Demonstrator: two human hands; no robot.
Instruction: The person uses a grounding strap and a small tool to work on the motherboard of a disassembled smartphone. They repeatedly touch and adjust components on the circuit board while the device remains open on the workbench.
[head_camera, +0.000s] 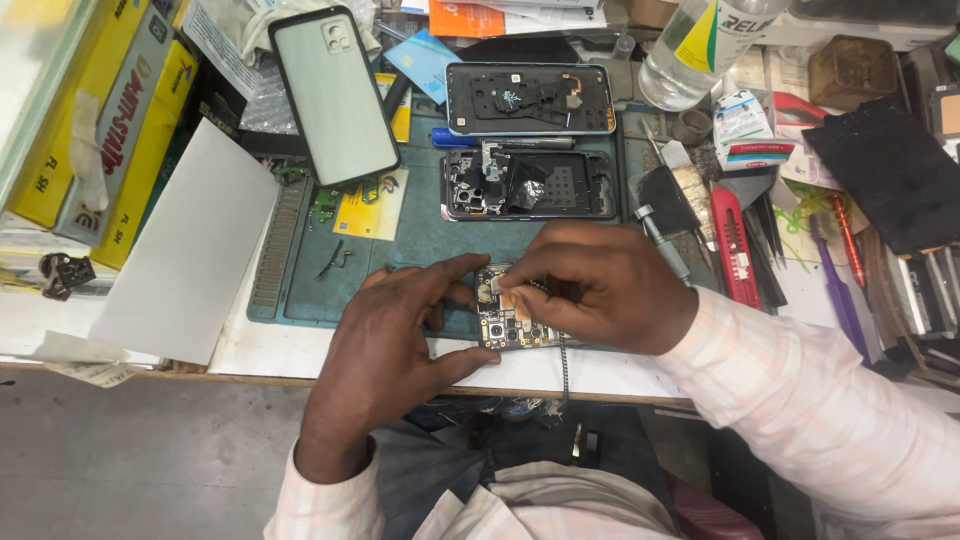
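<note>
A small phone circuit board (503, 322) with camera modules lies at the near edge of a teal work mat (420, 235). My left hand (400, 330) grips the board's left side between thumb and fingers. My right hand (590, 285) rests on top of the board, fingertips pinched over a small copper-coloured piece (517, 300). Beyond my hands, an opened phone frame (528, 185) lies on the mat. A second opened phone body (530, 98) lies behind it. A phone back cover (335, 95) leans at the upper left.
A clear bottle (700, 45) stands at the back right. A red cutter (735, 250), a screwdriver (665, 245), tweezers and pens crowd the right side. Yellow boxes (110, 120) and a white sheet (185, 245) lie left. The table's front edge (250, 370) runs below my hands.
</note>
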